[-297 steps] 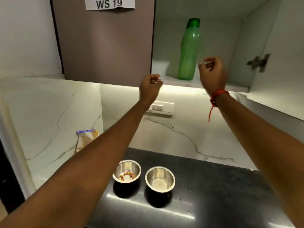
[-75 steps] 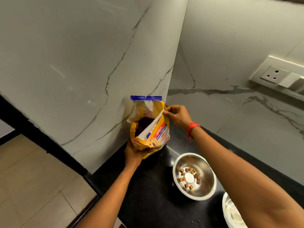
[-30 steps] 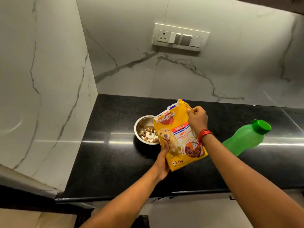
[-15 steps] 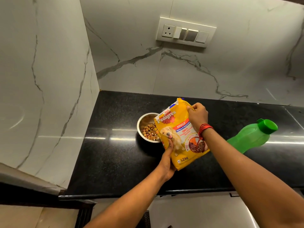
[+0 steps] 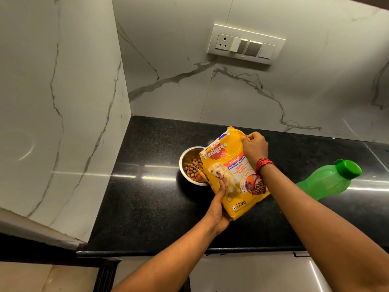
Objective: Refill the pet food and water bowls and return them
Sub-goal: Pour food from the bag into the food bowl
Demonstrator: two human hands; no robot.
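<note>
Pouring kibble into the bowl at centre frame.

The bowl sits on the bench, part-filled; the left hand grips the bag low, the right hand pinches its top corner. Best to tip gently, mouth over the bowl. The bottle lies at right.

Lighting: dim, warm, overhead. Glare: streaks on black countertop left and right of the gripped bag. Focus: sharp centre. Distortion: wide-angle bowing at edges.
</note>
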